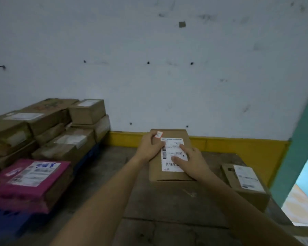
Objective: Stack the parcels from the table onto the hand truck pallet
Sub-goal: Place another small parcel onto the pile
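Two bare forearms, left forearm (100, 197) & right forearm (247, 206), reach fwd over the wooden bench (167, 206). Both grips are on 1 brown cardboard parcel (169, 174) lying flat near the bench's far edge, approx. centre frame. Left grip (150, 146): fingers bent over the parcel's top-left edge, tips at the label's edge; thumb hidden. Right grip (194, 160): fingers straight & spread, lying flat on the top, index & thumb on the label. The parcel carries 1 big white shipping label (169, 153) w/ barcodes, plus 1 small white sticker (158, 134) at its far-left corner.

A 2nd parcel, the side parcel (247, 192), sits on the bench at the right edge, well apart from the 1st, also w/ 1 white label. So 2 parcels on the bench.

To the left, lower down, is a blue pallet (5, 222) w/ the stack: 1 pink parcel (43, 185) at the near end and brown cartons (86, 112) behind it in layers, at least 6; exact no. unclear due to blur.

Behind is a pale wall (167, 50) w/ 5 dark holes & a yellow band (238, 144) along its base.
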